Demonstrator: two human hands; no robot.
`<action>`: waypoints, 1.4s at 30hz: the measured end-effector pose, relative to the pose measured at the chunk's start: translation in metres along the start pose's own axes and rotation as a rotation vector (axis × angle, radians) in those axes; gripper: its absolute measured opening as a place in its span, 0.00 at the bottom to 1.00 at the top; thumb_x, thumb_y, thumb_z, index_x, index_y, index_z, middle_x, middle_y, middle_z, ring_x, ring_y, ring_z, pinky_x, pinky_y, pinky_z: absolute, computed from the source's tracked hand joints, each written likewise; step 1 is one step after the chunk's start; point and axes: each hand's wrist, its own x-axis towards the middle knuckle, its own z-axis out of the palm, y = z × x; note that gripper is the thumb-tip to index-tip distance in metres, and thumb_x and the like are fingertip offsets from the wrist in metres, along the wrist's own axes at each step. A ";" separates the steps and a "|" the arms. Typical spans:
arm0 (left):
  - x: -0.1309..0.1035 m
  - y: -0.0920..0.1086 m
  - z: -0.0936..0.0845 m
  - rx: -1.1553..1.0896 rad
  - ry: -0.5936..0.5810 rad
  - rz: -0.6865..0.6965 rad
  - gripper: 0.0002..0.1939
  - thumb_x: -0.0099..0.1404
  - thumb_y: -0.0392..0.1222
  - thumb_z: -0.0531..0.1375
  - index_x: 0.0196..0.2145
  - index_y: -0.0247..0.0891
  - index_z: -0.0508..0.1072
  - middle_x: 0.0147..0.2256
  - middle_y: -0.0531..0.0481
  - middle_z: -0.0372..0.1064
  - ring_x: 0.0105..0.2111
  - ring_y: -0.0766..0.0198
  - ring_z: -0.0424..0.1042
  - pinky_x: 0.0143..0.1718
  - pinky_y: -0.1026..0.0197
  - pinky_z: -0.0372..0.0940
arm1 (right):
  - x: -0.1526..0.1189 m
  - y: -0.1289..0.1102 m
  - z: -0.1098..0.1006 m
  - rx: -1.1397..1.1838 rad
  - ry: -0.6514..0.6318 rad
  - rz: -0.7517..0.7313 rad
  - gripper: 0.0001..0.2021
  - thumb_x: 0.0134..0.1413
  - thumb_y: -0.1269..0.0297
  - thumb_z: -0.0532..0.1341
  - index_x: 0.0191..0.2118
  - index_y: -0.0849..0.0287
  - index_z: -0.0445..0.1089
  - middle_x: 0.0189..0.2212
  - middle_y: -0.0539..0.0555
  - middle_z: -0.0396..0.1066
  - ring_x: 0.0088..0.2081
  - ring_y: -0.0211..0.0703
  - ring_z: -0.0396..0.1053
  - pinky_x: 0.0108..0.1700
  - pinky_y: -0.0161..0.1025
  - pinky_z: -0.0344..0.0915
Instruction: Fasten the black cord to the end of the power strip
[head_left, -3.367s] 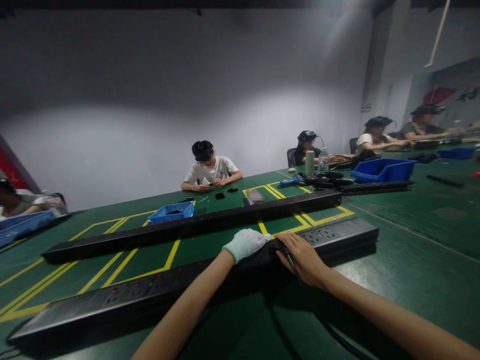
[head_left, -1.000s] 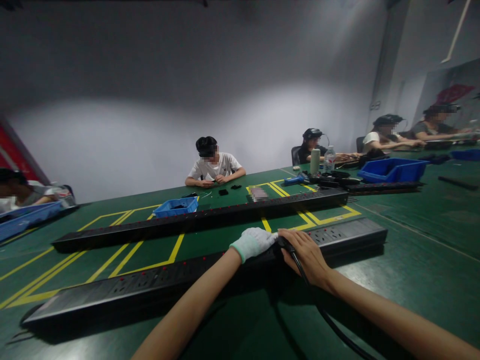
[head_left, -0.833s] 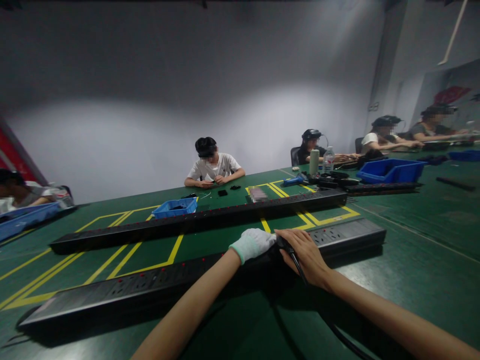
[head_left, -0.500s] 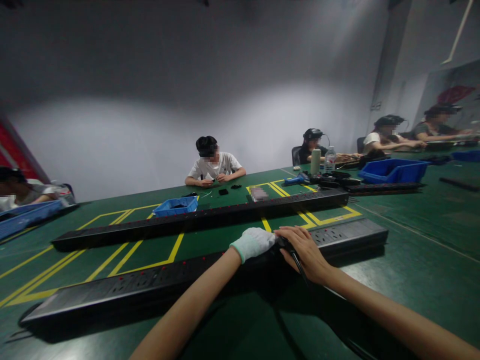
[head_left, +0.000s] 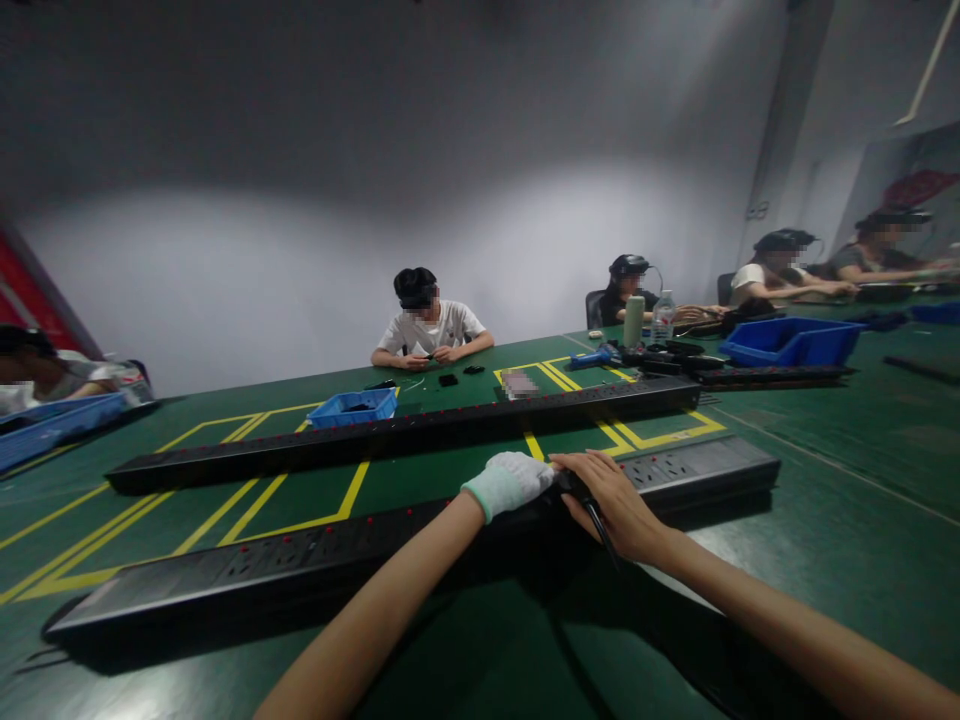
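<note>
Right hand, bare: fingers wrapped round a black plug, cord trailing toward the wearer. Plug is at the top face of the near power strip, right of its middle; can't tell if it's seated, fingers cover it.

Left hand, white glove with mint cuff: on the same strip, right beside the plug. Fingertips hidden, can't tell if they grip or just press.

Near strip lies flat on the green table, red dots along its sockets. Far power strip lies beyond it, over yellow tape. Small blue bin just behind that one.

Labels: clear bottle at right has one with reddish marks, too small to read. No brand legible on either strip.
</note>
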 end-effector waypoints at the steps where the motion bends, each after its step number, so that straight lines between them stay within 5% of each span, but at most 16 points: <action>1: 0.000 0.000 -0.002 -0.001 -0.007 -0.003 0.13 0.71 0.37 0.48 0.50 0.37 0.65 0.41 0.43 0.73 0.38 0.56 0.74 0.37 0.57 0.69 | 0.001 0.000 -0.001 0.007 -0.002 -0.001 0.23 0.56 0.71 0.55 0.58 0.58 0.56 0.47 0.59 0.69 0.49 0.51 0.65 0.55 0.54 0.57; 13: -0.001 0.005 -0.019 -0.041 -0.087 -0.084 0.15 0.72 0.39 0.46 0.38 0.36 0.72 0.36 0.45 0.74 0.36 0.58 0.75 0.36 0.59 0.68 | 0.011 0.006 -0.007 0.105 -0.052 -0.003 0.21 0.52 0.70 0.57 0.53 0.59 0.60 0.41 0.58 0.70 0.45 0.51 0.67 0.50 0.51 0.62; 26: -0.003 0.000 -0.001 0.003 0.010 0.029 0.11 0.71 0.37 0.48 0.44 0.35 0.69 0.41 0.41 0.72 0.39 0.57 0.74 0.38 0.56 0.69 | 0.007 0.003 -0.007 0.087 -0.031 -0.032 0.14 0.55 0.70 0.56 0.48 0.58 0.65 0.43 0.59 0.69 0.45 0.51 0.67 0.48 0.50 0.64; 42: -0.001 -0.004 0.009 0.025 0.034 0.054 0.10 0.71 0.36 0.49 0.44 0.34 0.68 0.41 0.42 0.72 0.40 0.57 0.73 0.40 0.56 0.68 | -0.003 0.002 0.004 0.051 0.005 -0.006 0.18 0.58 0.73 0.54 0.53 0.56 0.61 0.46 0.59 0.67 0.48 0.50 0.66 0.50 0.49 0.67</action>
